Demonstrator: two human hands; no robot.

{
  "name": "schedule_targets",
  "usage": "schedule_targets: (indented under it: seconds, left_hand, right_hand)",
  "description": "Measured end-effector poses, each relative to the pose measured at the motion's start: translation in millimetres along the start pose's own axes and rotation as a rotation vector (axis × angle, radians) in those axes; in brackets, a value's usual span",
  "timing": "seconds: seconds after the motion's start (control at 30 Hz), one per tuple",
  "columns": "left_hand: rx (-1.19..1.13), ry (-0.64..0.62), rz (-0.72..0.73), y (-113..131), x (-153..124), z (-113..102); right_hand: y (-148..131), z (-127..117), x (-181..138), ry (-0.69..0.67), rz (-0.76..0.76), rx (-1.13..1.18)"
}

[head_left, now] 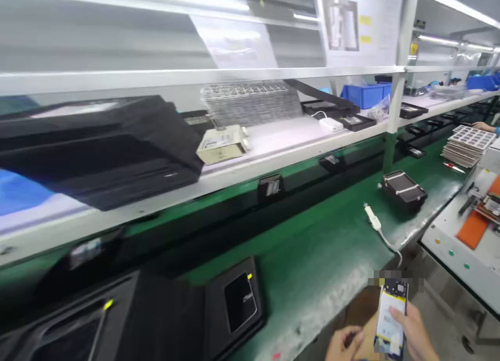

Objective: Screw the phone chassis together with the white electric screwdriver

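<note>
My right hand (414, 332) grips an opened phone (391, 319) low at the bottom right, its white and yellow inner side facing me. My left hand (344, 344) sits just left of it, fingers curled, close to the phone's lower edge; whether it touches the phone I cannot tell. Both hands are off the front edge of the green belt (324, 246).
Black trays (234, 301) lie on the belt near me, another black tray (404, 190) and a white cable (377, 228) farther along. A shelf above carries black trays (97, 147), a small box (221, 145) and blue bins (365, 94). A white workstation (464, 236) stands right. Another person's hand (482, 126) is far right.
</note>
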State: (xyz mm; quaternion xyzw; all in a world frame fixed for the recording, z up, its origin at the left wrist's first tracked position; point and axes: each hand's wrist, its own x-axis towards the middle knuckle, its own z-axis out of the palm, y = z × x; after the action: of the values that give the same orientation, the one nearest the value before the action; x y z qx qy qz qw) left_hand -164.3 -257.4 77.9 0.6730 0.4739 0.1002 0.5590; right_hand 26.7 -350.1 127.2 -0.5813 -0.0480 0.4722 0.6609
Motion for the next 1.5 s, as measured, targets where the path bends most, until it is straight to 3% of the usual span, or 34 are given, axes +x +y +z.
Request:
schedule_targets:
  seconds: [0.07,0.13,0.23,0.3,0.47,0.63,0.73,0.87,1.03,1.2,1.33,1.5]
  left_hand:
    - [0.097,0.105,0.013,-5.6,39.4,-34.0]
    - [0.206,0.221,0.006,-8.8,79.6,-53.9]
    - [0.352,0.404,-0.033,-8.8,127.6,-59.9]
    - [0.433,0.505,-0.063,-6.9,145.5,-54.2]
    - [0.589,0.557,-0.111,-3.6,155.5,-40.4]
    - [0.667,0.527,-0.164,-4.6,152.1,-42.5]
    - [0.690,0.528,-0.177,-1.6,150.5,-43.1]
    - [0.698,0.525,-0.182,0.6,150.4,-42.6]
    - [0.689,0.522,-0.195,0.3,151.0,-43.0]
    - [0.682,0.518,-0.204,0.8,150.3,-44.0]
    - [0.691,0.506,-0.212,0.6,148.9,-44.4]
    - [0.735,0.492,-0.217,0.7,145.7,-44.8]
  right_hand:
    - [-19.0,16.3,25.8,0.023,0.001,-0.038]
    - [-37.9,27.6,57.8,0.043,-0.022,-0.070]
    - [-61.9,41.8,114.3,0.024,-0.027,-0.133]
    - [-71.7,51.8,153.9,-0.029,0.004,-0.204]
    - [-64.7,78.9,240.5,-0.199,0.155,-0.438]
    - [-42.0,103.3,284.3,-0.353,0.248,-0.709]
    - [-39.6,111.2,293.5,-0.394,0.189,-0.884]
    - [-52.2,112.9,296.1,-0.399,-0.007,-1.151]
    - [-99.0,91.4,289.2,-0.373,-0.306,-1.400]
    - [-139.5,21.4,292.0,-0.230,-0.548,-1.485]
    - [-125.9,-32.0,297.4,-0.240,-0.790,-1.641]
    - [-98.6,-44.2,295.1,-0.113,-0.936,-1.748]
